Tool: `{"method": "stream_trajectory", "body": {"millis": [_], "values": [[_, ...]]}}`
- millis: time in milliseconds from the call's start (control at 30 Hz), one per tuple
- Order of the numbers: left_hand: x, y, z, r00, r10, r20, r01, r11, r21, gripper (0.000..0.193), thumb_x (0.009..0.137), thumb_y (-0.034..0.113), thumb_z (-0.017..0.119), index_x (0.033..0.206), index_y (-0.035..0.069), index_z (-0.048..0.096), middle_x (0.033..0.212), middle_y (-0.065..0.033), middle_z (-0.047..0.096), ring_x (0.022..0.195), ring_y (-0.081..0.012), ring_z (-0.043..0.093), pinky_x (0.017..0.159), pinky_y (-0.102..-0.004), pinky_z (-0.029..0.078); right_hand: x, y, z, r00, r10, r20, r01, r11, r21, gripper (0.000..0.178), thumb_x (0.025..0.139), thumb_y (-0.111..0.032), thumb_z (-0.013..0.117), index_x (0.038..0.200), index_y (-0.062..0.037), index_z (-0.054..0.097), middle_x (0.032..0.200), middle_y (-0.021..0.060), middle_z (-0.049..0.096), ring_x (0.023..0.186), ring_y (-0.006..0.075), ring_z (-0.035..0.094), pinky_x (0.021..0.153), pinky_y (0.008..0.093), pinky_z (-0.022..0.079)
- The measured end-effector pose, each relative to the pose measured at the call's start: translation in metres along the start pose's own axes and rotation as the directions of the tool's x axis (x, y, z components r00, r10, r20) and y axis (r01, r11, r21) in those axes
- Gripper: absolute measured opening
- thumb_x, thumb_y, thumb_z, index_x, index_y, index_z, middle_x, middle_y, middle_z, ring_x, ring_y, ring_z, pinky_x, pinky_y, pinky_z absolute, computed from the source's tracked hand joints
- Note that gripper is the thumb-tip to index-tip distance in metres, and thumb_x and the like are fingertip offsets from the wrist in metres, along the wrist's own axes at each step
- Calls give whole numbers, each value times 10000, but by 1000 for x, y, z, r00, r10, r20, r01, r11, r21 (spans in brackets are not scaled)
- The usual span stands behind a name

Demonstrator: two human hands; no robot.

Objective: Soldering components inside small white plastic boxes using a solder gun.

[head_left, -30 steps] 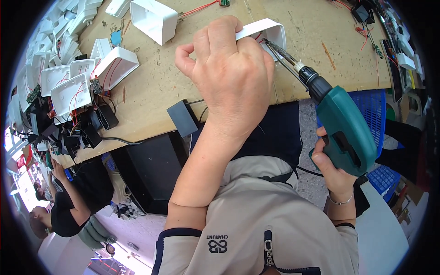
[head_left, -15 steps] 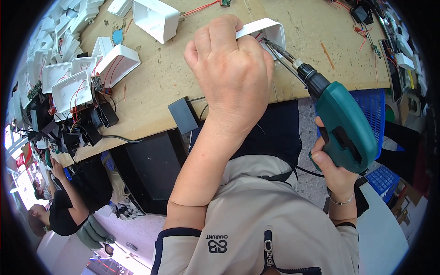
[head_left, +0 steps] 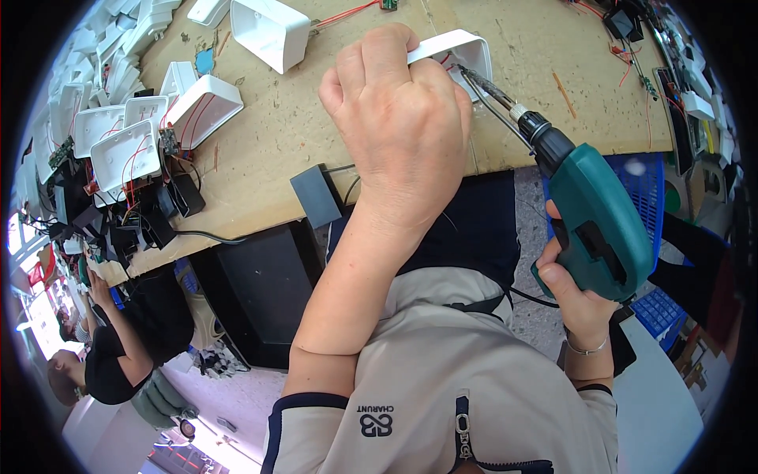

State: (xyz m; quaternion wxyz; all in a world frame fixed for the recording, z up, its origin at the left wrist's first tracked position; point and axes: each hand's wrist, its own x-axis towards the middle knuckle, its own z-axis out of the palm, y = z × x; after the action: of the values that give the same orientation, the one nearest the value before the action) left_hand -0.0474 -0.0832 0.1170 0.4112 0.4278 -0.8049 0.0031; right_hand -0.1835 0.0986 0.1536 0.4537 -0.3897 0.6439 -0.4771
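My left hand (head_left: 403, 130) is closed on a white plastic case (head_left: 472, 49), its fingers over the near left side of the case. The case stands on the worktable with its hollow side turned partly to the right; a bit of red wire shows inside. In my right hand (head_left: 575, 292) is a green pistol-shaped soldering gun (head_left: 604, 221), gripped by the handle. Its thin metal tip, with a guide tube alongside, points up and left into the case opening. Whether the tip touches anything inside, I cannot tell.
On the wooden worktable (head_left: 260, 186) lie several white cases with red wires (head_left: 126, 154) and a heap of white parts at left. A grey box (head_left: 316, 196) sits at the near edge. Blue baskets (head_left: 647, 189) stand below right. Another person (head_left: 114, 363) works at far left.
The soldering gun has drawn back slightly to the right, its tip shifting a little within the case opening. My left hand and the case stay almost still.
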Motion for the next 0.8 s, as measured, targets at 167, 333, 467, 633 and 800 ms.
{"method": "stream_trajectory", "body": {"millis": [167,333,467,633,800], "values": [[0,-2,2,1000,-2,0,2,1000,-7,108,598,55,630,588,-3,539,948,-119,500,869,-265,461,766,-391,313,3,1,-1,999,-39,34,40,998,-48,676,703,-69,716,1275,55,378,1162,238,527,686,136,575,577,231,480],[-1,-1,2,1000,-3,-3,3,1000,-10,104,600,53,629,589,-5,543,948,-122,499,869,-268,461,766,-391,315,-3,-1,-2,1000,-2,28,3,1000,-30,649,699,-63,715,1254,56,401,1156,229,532,692,139,577,586,235,485],[-1,-1,1,1000,11,-8,-11,1000,-5,104,601,50,627,585,-8,541,950,-126,500,871,-270,461,769,-392,315,-8,-4,0,1000,-5,-30,6,1000,11,616,697,-71,721,1224,60,429,1149,225,540,691,144,580,588,236,489],[-1,0,1,1000,7,0,-7,1000,2,94,609,42,616,585,-14,545,949,-131,506,872,-272,463,774,-395,315,-12,2,-3,992,-124,-22,125,991,53,607,702,-97,725,1211,67,438,1146,231,542,688,144,582,588,233,488],[0,1,2,1000,5,4,-5,1000,-10,98,617,43,614,583,-16,544,946,-130,507,872,-274,464,776,-396,315,-13,5,-7,983,-185,6,184,978,98,622,705,-110,728,1217,72,426,1154,243,535,686,145,583,582,230,485]]}}
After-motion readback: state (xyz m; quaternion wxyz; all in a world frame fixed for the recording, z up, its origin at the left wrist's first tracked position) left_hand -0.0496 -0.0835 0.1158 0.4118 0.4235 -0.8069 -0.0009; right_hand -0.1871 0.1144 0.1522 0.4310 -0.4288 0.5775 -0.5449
